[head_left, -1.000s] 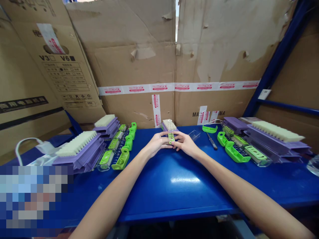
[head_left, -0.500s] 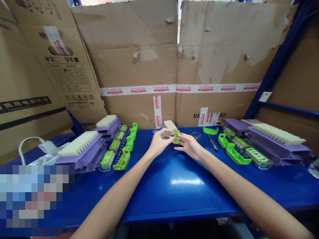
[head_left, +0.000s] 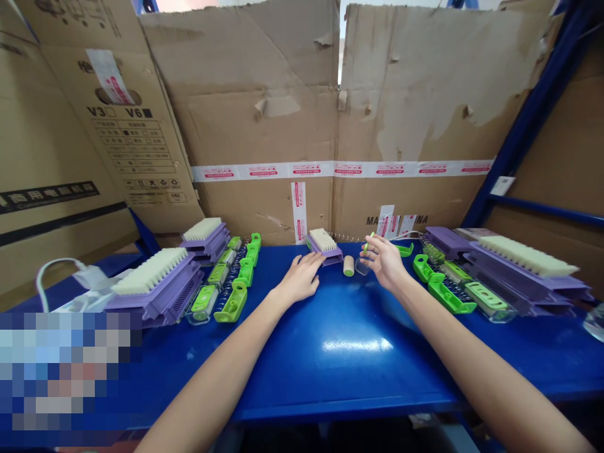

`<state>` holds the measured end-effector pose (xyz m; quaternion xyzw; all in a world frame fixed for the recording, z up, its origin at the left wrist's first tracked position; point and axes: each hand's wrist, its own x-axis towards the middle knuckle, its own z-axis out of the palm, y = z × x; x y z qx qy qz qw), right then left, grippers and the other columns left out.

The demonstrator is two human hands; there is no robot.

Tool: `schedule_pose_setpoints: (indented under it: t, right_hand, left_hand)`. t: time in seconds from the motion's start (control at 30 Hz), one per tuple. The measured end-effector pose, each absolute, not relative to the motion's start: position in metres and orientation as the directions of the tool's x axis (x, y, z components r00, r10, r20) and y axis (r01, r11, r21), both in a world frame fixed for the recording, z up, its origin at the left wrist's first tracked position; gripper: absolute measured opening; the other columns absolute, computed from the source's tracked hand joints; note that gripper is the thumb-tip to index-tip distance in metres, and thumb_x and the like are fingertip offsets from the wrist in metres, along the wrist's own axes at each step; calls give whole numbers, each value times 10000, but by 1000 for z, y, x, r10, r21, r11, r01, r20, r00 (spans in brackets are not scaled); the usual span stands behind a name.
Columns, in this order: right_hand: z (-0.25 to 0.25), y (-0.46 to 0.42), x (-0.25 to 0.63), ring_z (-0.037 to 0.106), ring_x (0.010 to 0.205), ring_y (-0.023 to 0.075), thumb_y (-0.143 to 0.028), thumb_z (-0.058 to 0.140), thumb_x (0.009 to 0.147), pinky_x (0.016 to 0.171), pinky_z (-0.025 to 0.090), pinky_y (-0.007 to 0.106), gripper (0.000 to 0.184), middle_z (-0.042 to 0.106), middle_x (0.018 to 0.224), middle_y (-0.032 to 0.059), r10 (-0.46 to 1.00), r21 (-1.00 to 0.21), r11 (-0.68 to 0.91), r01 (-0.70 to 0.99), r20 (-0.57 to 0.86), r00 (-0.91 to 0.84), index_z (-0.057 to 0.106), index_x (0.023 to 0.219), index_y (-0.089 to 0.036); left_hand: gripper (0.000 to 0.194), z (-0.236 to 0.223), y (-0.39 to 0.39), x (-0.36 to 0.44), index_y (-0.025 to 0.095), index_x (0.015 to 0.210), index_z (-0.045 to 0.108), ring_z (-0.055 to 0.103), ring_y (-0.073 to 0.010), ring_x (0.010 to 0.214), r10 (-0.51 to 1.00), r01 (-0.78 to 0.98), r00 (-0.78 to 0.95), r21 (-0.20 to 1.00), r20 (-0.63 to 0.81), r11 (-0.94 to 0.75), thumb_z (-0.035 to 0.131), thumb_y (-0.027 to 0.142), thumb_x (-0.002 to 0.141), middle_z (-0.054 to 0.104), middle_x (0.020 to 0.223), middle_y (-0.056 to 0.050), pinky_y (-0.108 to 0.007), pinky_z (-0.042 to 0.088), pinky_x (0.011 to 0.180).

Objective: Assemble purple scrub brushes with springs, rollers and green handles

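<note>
My left hand (head_left: 302, 278) lies low on the blue table (head_left: 330, 352), fingers stretched out and empty, their tips just short of a small purple brush with pale bristles (head_left: 324, 244). My right hand (head_left: 385, 261) is raised a little to the right, its fingers pinched on a thin green part (head_left: 369, 242). A clear plastic piece (head_left: 362, 267) sits under its fingertips; whether it is gripped I cannot tell. A short beige roller with a green end (head_left: 348, 265) lies on the table between my hands.
Purple brushes (head_left: 155, 283) and green-and-clear assemblies (head_left: 226, 283) are lined up at the left. More purple brushes (head_left: 523, 267) and green parts (head_left: 448, 289) lie at the right. Cardboard walls (head_left: 264, 126) close the back. A white cable (head_left: 51, 270) lies far left.
My hands have parted. The clear and green assembly held between them is gone from my left hand, which is now flat by the brush. My right hand moved right with the green part.
</note>
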<state>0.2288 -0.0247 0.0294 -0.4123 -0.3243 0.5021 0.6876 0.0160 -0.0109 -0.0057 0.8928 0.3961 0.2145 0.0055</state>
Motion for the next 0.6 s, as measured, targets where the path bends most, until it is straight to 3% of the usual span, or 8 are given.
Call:
schedule_pose_setpoints:
  t: [0.2, 0.37, 0.5, 0.6]
  right_hand:
    - [25, -21, 233, 589, 521, 130, -220, 672, 685, 468, 491, 230, 419, 606, 620, -27, 924, -909, 175, -378, 19, 382, 444, 1036, -204]
    - [26, -24, 228, 593, 534, 129, -243, 676, 690, 450, 460, 209, 532, 629, 647, -9, 922, -936, 180, -303, 52, 385, 428, 1158, -183]
    - [26, -24, 227, 560, 502, 118, -325, 683, 672, 406, 399, 196, 650, 631, 670, -3, 903, -955, 257, -148, 182, 390, 417, 1239, -149]
    - [25, -23, 228, 530, 478, 105, -420, 660, 686, 408, 383, 210, 611, 628, 687, 6, 847, -927, 374, 28, 354, 397, 489, 1196, -131]
  left_hand:
    - [390, 14, -28, 29, 207, 1243, 493, 515, -249, 1113, 561, 659, 672, -44, 483, -751, 484, 238, 855, 595, 1173, -101, -420, 365, 962]
    - [713, 19, -28, 25, 189, 1320, 410, 385, -299, 1249, 532, 651, 677, -77, 508, -755, 667, 481, 723, 460, 1331, -137, -440, 286, 1037]
    - [824, 21, -24, 18, 185, 1305, 428, 451, -327, 1148, 627, 737, 633, -107, 454, -667, 711, 575, 636, 516, 1211, -148, -459, 335, 959]
    - [755, 25, -25, 16, 156, 1117, 550, 476, -349, 1075, 680, 800, 575, -138, 455, -584, 730, 630, 558, 536, 1105, -156, -459, 364, 911]
